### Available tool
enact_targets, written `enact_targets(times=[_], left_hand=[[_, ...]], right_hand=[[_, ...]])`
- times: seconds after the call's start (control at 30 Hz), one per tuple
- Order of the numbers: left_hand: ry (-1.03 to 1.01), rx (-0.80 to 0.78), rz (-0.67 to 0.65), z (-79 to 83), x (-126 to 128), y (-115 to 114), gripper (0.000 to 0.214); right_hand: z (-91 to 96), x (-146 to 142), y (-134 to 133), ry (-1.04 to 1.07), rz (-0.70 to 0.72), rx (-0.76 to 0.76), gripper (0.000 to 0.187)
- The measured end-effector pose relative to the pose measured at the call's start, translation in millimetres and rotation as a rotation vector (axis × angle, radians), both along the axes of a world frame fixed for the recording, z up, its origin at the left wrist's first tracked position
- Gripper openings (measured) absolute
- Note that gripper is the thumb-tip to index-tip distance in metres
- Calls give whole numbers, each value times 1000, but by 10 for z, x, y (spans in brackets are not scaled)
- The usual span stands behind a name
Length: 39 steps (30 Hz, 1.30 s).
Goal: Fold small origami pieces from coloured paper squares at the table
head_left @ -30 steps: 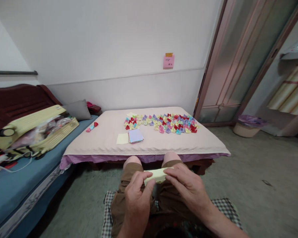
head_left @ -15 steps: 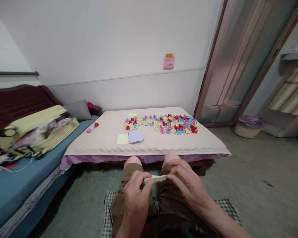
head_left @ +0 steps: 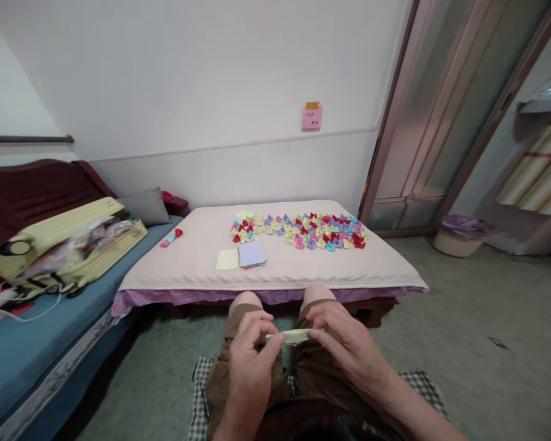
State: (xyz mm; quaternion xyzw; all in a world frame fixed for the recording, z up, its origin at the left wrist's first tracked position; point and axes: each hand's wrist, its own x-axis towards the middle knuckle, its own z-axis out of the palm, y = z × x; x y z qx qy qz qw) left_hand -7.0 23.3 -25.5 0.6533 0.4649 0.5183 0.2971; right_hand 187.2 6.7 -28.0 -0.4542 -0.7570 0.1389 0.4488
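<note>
Both my hands hold one pale yellow folded paper strip point(head_left: 294, 335) above my knees. My left hand point(head_left: 252, 361) pinches its left end and my right hand point(head_left: 344, 346) pinches its right end. Ahead of me stands a low table with a beige cloth point(head_left: 202, 245). On it lie several small folded paper pieces in many colours point(head_left: 303, 229), a stack of coloured paper squares point(head_left: 251, 253) and a single yellow sheet point(head_left: 227, 259). A few folded pieces point(head_left: 171, 236) sit apart at the table's left.
A blue couch point(head_left: 22, 349) with a yellow bag point(head_left: 59, 245) and a grey cushion point(head_left: 143, 205) runs along the left. A pink note point(head_left: 311, 116) hangs on the wall. A sliding door point(head_left: 441, 110) and a lined basin point(head_left: 459, 233) are at the right.
The strip went from a wider folded band to a thin, flattened one between my fingers, and my hands dropped slightly lower over my knees.
</note>
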Motion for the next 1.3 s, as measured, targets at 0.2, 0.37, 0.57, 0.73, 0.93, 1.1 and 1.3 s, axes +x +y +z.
enact_targets(times=[0.2,0.37,0.57,0.73,0.93,1.1,1.3], left_hand=[[23,-8,-93,39,-2,-51,14],[100,-1,-125,29,-19,-44,16],[363,107,-215,-35,-78,31,11],[408,27,-257,-213,-80,199,16],[314,-107,-215,-396,18,521,22],[237,-254,-187,-571,91,928,29],[162,-398,-231,-845,94,1371,29]], right_hand=[[59,-123,15,-52,76,40,15],[5,-180,107,-48,82,107,19],[-137,-228,227,-25,177,142,20],[-278,-207,326,-6,169,13,24],[-442,-73,537,31,32,-154,32],[-543,75,834,74,-48,-308,36],[-707,169,1184,90,-140,-401,40]])
